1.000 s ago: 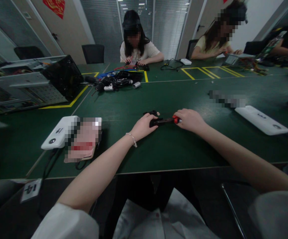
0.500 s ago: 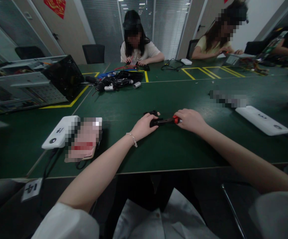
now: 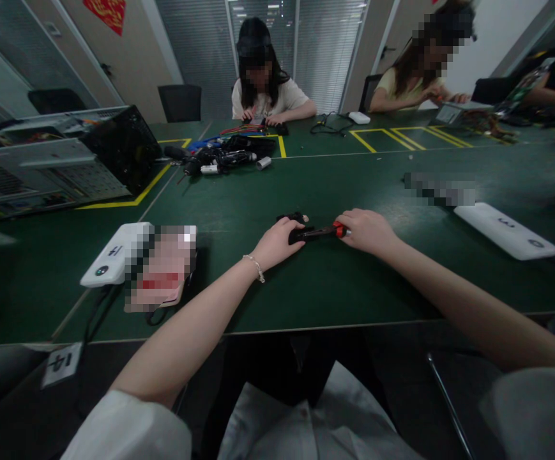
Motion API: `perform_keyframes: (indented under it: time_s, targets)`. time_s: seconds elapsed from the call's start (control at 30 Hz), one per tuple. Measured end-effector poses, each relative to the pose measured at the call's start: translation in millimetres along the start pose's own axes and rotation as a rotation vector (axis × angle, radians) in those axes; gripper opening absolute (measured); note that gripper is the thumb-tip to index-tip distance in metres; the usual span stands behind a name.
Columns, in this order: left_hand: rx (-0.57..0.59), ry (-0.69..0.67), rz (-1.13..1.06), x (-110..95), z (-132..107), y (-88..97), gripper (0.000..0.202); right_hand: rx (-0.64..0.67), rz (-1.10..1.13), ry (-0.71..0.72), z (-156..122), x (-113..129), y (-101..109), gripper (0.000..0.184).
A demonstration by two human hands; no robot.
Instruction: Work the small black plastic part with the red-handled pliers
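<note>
A small black part lies on the green table in front of me. My left hand is closed around its left end and presses it to the table. My right hand is closed on a screwdriver with a red collar and a dark shaft. The shaft runs left and its tip meets the black part between my hands. What lies under my left fingers is hidden.
A white power strip and a blurred item lie at the left, another white strip at the right. An open computer case stands far left. A pile of cables and tools lies mid-table. Other people sit across the table.
</note>
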State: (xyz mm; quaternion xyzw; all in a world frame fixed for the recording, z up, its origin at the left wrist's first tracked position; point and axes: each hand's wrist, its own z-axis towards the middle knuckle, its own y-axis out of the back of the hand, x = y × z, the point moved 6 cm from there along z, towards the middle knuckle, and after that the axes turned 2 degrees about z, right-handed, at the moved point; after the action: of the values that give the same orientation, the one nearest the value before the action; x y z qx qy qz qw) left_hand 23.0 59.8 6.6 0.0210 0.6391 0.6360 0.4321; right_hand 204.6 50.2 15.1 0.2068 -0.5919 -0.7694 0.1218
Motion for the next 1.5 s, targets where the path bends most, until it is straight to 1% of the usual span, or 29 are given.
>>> perform_keyframes:
  time_s: [0.2,0.37,0.57,0.73,0.9,1.17,1.4,1.5]
  targets:
    - [0.023,0.017,-0.018,-2.3,-1.7,1.9,0.031,-0.006,-0.024,0.013,0.0,1.8,3.8,0.022]
    - [0.007,0.002,-0.017,-3.9,-2.8,3.3,0.029,-0.002,-0.032,0.029,-0.7,3.9,7.8,0.024]
    - [0.026,0.013,-0.016,0.2,-1.1,0.3,0.031,-0.02,-0.019,0.021,-0.6,2.1,4.4,0.022]
    - [0.02,0.004,-0.003,-1.1,-0.5,1.0,0.03,-0.004,0.014,-0.005,-0.3,-0.1,0.5,0.022]
    - [0.004,-0.007,0.002,-1.8,-0.5,0.6,0.029,-0.01,-0.025,0.011,0.0,1.4,3.4,0.024]
    - [0.009,0.011,-0.002,-3.8,-1.3,2.2,0.028,-0.009,0.014,-0.008,-0.7,1.2,2.6,0.022]
    - [-0.001,-0.005,-0.01,-0.8,-0.6,0.7,0.029,-0.035,-0.015,0.007,-1.2,1.3,4.3,0.022]
    - [0.007,0.001,-0.012,-0.8,-0.9,0.9,0.029,-0.027,-0.001,0.002,-1.1,1.4,3.6,0.022]
